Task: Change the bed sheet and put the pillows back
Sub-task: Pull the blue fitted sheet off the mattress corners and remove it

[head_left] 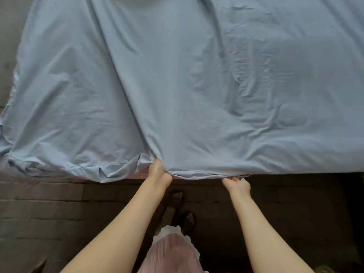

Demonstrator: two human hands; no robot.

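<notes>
While the pale blue bed sheet (177,75) lies spread over the bed and fills most of the head view, both hands hold its near edge, where the cloth hangs over the side of the bed. The left hand (158,174) grips a gathered bunch of the sheet at the middle of that edge, with the thumb up against the fabric and the fingers curled under it, so that long folds run from the fist up across the bed. The right hand (237,186) is just to the right along the same edge, its fingers curled over the hem and pinching it; red-painted nails show at the fingertips. Between the two hands the hem is drawn into a tight, nearly straight line. Toward the bed's near left corner the sheet is loose and bunched in soft puffs, and a strip of what may be a pinkish mattress (137,175) shows under it, though the light is too dim to be sure. Below the bed edge lies a dark tiled floor (59,213), on which the person's feet in dark sandals (181,209) stand between the forearms.
</notes>
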